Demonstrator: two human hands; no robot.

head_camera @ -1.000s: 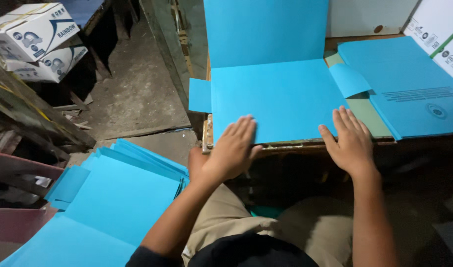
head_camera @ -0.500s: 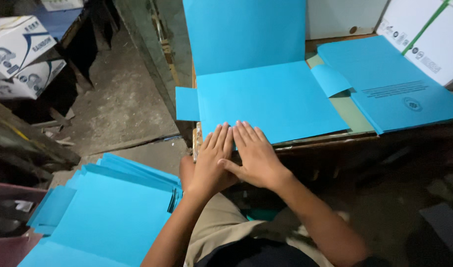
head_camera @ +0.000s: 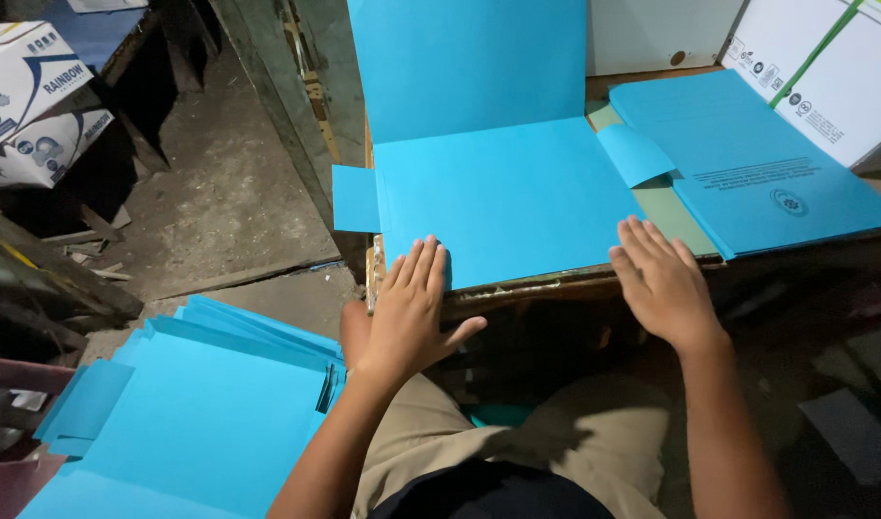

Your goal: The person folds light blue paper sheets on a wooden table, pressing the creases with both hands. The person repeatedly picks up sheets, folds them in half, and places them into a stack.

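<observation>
A blue card folder point(head_camera: 503, 187) lies open on the wooden table point(head_camera: 556, 282), its back half standing up against the wall and small flaps sticking out at both sides. My left hand point(head_camera: 409, 308) rests flat on the folder's near left corner, fingers together. My right hand point(head_camera: 659, 282) is flat and spread at the folder's near right corner, over the table edge. Neither hand grips anything.
A stack of printed blue folders point(head_camera: 758, 173) lies on the table at right, with white boxes point(head_camera: 825, 67) behind it. A pile of flat blue folders point(head_camera: 200, 413) lies low at my left. More white cartons point(head_camera: 32, 96) stand far left on the dirty floor.
My right hand has slid from beside my left hand along the folder's near edge to its right corner. My left hand has stayed at the left corner.
</observation>
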